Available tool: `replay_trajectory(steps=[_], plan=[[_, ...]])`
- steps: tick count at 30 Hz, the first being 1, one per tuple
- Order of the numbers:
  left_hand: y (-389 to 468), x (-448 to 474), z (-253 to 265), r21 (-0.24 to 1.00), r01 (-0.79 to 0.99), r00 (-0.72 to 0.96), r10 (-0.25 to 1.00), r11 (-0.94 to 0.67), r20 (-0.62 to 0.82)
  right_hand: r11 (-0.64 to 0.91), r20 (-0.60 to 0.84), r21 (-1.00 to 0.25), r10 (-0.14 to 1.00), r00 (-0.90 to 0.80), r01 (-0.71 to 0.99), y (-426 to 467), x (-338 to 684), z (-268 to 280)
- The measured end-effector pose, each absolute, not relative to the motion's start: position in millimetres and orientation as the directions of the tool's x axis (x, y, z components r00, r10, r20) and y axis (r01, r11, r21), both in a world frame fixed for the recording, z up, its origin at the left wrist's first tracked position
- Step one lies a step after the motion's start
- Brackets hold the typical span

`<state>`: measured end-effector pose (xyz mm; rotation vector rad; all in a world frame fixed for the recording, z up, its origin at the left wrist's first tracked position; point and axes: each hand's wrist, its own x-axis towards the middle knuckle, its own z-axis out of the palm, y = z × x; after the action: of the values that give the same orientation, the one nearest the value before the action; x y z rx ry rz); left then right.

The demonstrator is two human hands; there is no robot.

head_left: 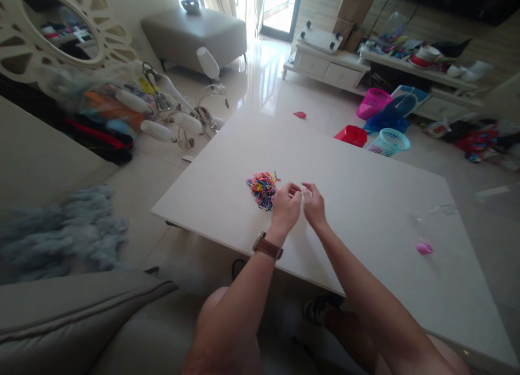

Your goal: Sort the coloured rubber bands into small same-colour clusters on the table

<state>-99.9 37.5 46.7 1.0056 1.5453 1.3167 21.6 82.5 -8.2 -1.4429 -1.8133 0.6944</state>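
A small heap of thin, bright multicoloured bands or strips (262, 188) lies on the white tabletop (227, 153). My left hand (286, 202), with a brown-strapped watch (268, 245) on its wrist, is just right of the heap, overlapping its edge in view. My right hand (314, 205) is close beside it, and the fingertips of both almost meet. The fingers of each hand are bent together in a pinch. Whatever lies between them is too small or hidden to name.
A pink object (424, 248) and a clear item (442, 209) lie on the table's right side. Beyond the far edge stand a red bin (351, 135), a light blue basket (390, 141) and a pink basket (374, 103). A lamp with white shades (189, 123) lies left; a sofa (77, 310) is at lower left.
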Motion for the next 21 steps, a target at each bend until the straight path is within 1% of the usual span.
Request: replay_trajectory(steps=[2,4,5,7,9,11,13,15,18,21], plan=[[37.9,-117.0,42.7,0.980,0.106,-0.408,0.906,0.170,-0.112,0.108,0.131,-0.811,0.991,-0.002,0.575,68.2,66.8,5.8],[37.2,-134.5,38.2,0.948,0.159,-0.489,0.856,0.275,-0.167,0.020,0.066,-0.825,0.996,0.062,0.564,48.3,105.1,17.2],[36.3,-142.3,35.7,0.922,0.195,-0.536,0.823,0.335,-0.185,-0.011,0.049,-0.827,0.995,0.091,0.561,38.6,118.8,21.6],[33.8,-154.2,29.2,0.853,0.316,-0.572,0.801,0.415,-0.178,-0.035,0.034,-0.833,0.993,0.114,0.553,22.8,133.2,28.5],[30.9,-160.5,20.3,0.785,0.422,-0.563,0.810,0.454,-0.166,-0.003,0.034,-0.841,0.998,0.059,0.542,13.4,133.6,34.5],[28.5,-161.2,9.6,0.721,0.512,-0.530,0.832,0.468,-0.164,0.090,0.066,-0.832,0.996,-0.062,0.548,9.4,128.2,40.8],[27.4,-157.4,-1.2,0.666,0.576,-0.484,0.854,0.474,-0.190,0.197,0.132,-0.775,0.980,-0.151,0.600,8.9,124.8,46.6],[27.8,-150.2,-10.5,0.616,0.638,-0.434,0.877,0.462,-0.209,0.248,0.150,-0.734,0.967,-0.205,0.632,11.2,126.9,50.3],[30.8,-137.8,-20.3,0.539,0.719,-0.397,0.896,0.438,-0.199,0.237,0.113,-0.741,0.966,-0.231,0.629,19.7,137.2,51.3],[34.8,-130.2,-25.5,0.460,0.770,-0.399,0.896,0.442,-0.192,0.216,0.107,-0.751,0.972,-0.208,0.624,30.2,147.3,50.6]])
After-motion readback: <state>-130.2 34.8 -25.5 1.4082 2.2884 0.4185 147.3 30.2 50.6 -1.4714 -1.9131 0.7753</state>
